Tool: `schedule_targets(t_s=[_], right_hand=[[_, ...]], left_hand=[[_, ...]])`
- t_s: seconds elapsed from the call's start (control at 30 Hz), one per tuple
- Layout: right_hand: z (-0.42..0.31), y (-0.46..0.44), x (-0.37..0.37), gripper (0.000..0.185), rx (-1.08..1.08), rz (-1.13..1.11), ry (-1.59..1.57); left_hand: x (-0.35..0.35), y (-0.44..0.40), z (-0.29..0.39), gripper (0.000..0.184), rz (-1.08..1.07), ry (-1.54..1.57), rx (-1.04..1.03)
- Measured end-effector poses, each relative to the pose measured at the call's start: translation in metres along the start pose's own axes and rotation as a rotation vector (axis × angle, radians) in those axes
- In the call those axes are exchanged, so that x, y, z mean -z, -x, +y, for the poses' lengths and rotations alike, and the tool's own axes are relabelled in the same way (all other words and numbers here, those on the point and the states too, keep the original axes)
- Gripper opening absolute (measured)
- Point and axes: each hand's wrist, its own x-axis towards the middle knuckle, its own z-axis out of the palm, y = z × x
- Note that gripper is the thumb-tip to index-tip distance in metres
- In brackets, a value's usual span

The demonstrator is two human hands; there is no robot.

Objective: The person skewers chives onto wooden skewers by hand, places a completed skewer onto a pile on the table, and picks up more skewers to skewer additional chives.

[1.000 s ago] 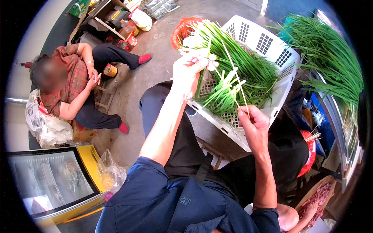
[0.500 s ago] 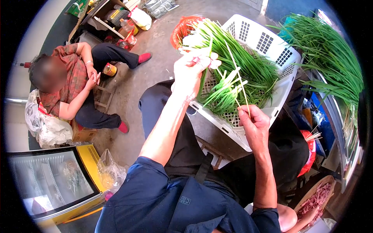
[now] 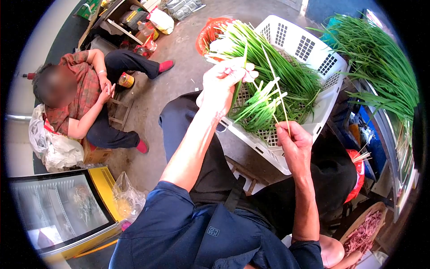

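The right hand [image 3: 295,139] pinches the lower ends of two thin sticks [image 3: 285,113] between thumb and fingers. Just past it, the left hand [image 3: 221,85] has its fingertips drawn together on a single chive [image 3: 245,53], whose blade sticks up above the fingers and seems to trail below them. A short bunch [image 3: 255,111] of cut greens, pale ends to the upper right, lies by the sticks; whether it is threaded on them I cannot tell. Over the last second both hands have crept slightly to the right, with the same grips and no visible addition to the bunch, so the work seems barely altered.

Beneath, on the lap, the white basket [image 3: 293,38] holds a pile of long chives [image 3: 286,67]; the left hand and the sticks stand in front of part of it. To the near right are a bowl of meat [image 3: 363,231] with another person's arm [image 3: 351,259] beside it, and a red bag [image 3: 357,181] with sticks poking out. Left is a freezer [image 3: 67,201]; farther up, a seated person [image 3: 78,89] has hands clasped. Past the basket lie a bigger heap [image 3: 380,67] of greens and, partly behind the pile, an orange-red bag [image 3: 207,36].
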Motion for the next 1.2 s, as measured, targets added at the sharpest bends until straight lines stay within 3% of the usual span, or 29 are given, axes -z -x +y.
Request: schedule_targets(t_s=[0.1, 0.3, 0.37, 0.5, 0.63, 0.8, 0.93, 1.2], right_hand=[[-0.003, 0.000, 0.001, 0.010, -0.007, -0.003, 0.034], [0.003, 0.001, 0.003, 0.010, -0.024, -0.011, 0.031], [0.006, 0.001, 0.003, 0.009, -0.026, 0.022, 0.018], [0.005, 0.001, 0.005, 0.008, -0.055, 0.035, -0.059], [0.009, -0.003, 0.005, 0.008, -0.031, 0.052, -0.073], [0.004, -0.005, 0.003, 0.009, -0.002, 0.093, 0.038], [0.006, -0.006, 0.004, 0.010, 0.021, 0.082, 0.060], [0.010, -0.005, 0.007, 0.011, 0.045, 0.104, 0.050]], left_hand=[[-0.003, -0.001, 0.005, 0.025, 0.051, 0.220, 0.062], [0.006, -0.003, -0.002, 0.036, -0.024, 0.144, 0.097], [0.005, 0.000, -0.009, 0.041, -0.056, -0.018, 0.119], [-0.013, 0.013, -0.022, 0.051, -0.085, -0.005, 0.254], [-0.006, 0.008, -0.021, 0.041, -0.112, 0.015, 0.247], [0.026, -0.020, -0.036, 0.013, 0.258, -0.343, 0.106], [0.027, -0.041, -0.035, 0.030, 0.367, -0.637, 0.208], [0.028, -0.048, -0.048, 0.015, 0.469, -0.586, 0.189]])
